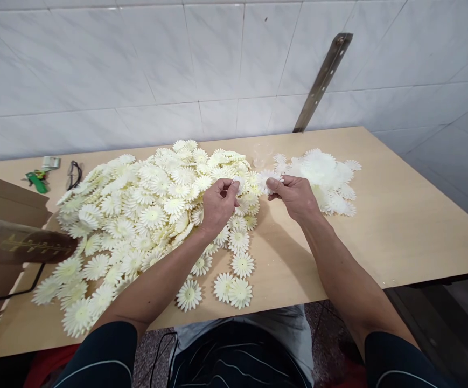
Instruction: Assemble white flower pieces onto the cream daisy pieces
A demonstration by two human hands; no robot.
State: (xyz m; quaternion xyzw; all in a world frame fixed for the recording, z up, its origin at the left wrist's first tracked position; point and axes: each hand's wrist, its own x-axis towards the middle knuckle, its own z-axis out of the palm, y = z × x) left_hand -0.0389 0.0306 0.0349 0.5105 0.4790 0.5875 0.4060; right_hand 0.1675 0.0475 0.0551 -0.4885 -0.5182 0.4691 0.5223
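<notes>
A: Nearest, what lies at the table's front edge?

B: Flat daisy-shaped cut-outs, cream with many narrow rounded petals and pale yellow centres, lie singly on the smooth tan wooden table. At the left edge, a dark, blurred tool reaches in.

A: And the hands?

B: The left hand is curled, thumb and fingertips pinched on a small white petal piece above the heap. The right hand is likewise narrowed, pinching a whiter, petalled flower piece at its edge. The two pieces sit just beside each other, between the hands, over the table's middle.

A: Behind them?

B: Left of centre, a broad heap of cream flowers, overlapping and matte. To the right, a smaller pile of whiter flowers, frillier in outline. Between the piles stands a small clear plastic cup.

A: Farthest?

B: A green-handled tool and a dark loop of cord at the far left, then a glossy white tiled wall with a slanted metal strip, drilled with holes.
</notes>
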